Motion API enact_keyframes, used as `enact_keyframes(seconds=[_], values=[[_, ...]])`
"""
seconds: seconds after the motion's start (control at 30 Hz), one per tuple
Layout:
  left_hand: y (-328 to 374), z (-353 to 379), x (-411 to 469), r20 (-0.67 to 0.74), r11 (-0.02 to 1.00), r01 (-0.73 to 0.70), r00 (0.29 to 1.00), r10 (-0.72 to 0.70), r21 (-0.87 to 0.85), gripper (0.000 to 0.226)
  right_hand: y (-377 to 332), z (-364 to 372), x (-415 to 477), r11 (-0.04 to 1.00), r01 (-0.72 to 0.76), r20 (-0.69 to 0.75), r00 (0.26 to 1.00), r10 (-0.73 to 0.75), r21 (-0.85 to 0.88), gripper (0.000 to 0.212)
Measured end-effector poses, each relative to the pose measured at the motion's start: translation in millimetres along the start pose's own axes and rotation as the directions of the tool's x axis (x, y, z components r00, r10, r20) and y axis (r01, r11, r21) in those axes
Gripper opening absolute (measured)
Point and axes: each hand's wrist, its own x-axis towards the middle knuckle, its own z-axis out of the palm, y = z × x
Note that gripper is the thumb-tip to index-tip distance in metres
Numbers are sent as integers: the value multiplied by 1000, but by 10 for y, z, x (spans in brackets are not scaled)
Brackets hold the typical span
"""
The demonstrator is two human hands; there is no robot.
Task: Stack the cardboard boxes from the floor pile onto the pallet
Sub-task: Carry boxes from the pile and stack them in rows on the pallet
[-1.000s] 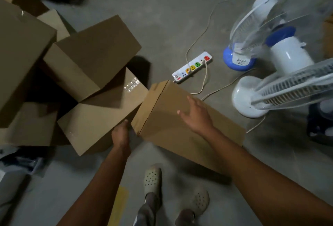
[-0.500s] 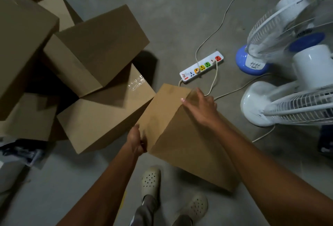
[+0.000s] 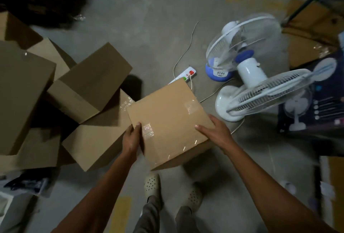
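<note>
The cardboard box (image 3: 167, 119) is smooth, matt brown board, and its strips of clear tape (image 3: 148, 130) are glossy and catch the light. The piled boxes (image 3: 89, 84) are the same dull brown cardboard, one with a crinkled, shiny patch of tape. The floor (image 3: 149, 28) is rough, matt grey concrete. The fans (image 3: 249, 72) are smooth white plastic with a slight sheen, and the power strip (image 3: 189, 72) is glossy white plastic. The clogs (image 3: 151, 184) look like matt, perforated foam or rubber. The trousers (image 3: 149, 216) are grey cloth. The fan carton (image 3: 316, 102) carries a glossy print.
</note>
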Motion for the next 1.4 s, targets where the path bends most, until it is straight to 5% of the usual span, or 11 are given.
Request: enact_keyframes(seconds=[0.13, 0.23, 0.33, 0.47, 0.63, 0.83, 0.9, 1.03, 1.23, 1.33, 1.4], values=[[380, -3, -502, 112, 989, -81, 989, 95, -125, 16, -140, -266, -544, 995, -42, 111, 993, 32, 90, 61], [670, -15, -966, 192, 982, -139, 968, 162, -129, 42, -91, -321, -778, 982, -106, 44, 994, 100, 156, 111], [892, -102, -1319, 276, 973, -134, 944, 182, -186, 41, -45, -352, -966, 954, -133, -42, 988, 149, 269, 122], [1179, -390, -1737, 262, 962, -271, 926, 271, -37, 37, -358, -527, -1563, 920, -28, -75, 995, 62, 391, 114], [1282, -835, -1787, 165, 887, -461, 872, 460, -31, 40, -686, -666, -2456, 853, -5, 180, 978, -105, 521, 53], [1552, -1148, -2037, 393, 913, -289, 834, 387, -287, 69, -818, -177, -3320, 704, 283, -212, 959, -189, 652, 49], [1614, -1300, -2166, 515, 921, -224, 775, 367, -320, 66, -877, 153, -3595, 704, 423, -461, 874, -151, 571, 46], [1676, -1698, -2329, 679, 908, -319, 605, 417, -273, 88, -1077, 770, -4256, 579, 653, -855, 491, 167, 488, 12], [1880, -2149, -2769, 783, 825, -555, 465, 413, -106, 66, -1129, 1166, -5349, 486, 747, -891, 364, 272, 453, 21], [1752, -2211, -3184, 720, 714, -645, 356, 595, -272, 21, -1087, 1320, -5837, 435, 799, -882, 237, 408, 416, 32], [1634, -2281, -3464, 716, 650, -688, 273, 642, -321, 15, -993, 1400, -6161, 409, 818, -835, 147, 531, 404, 33]])
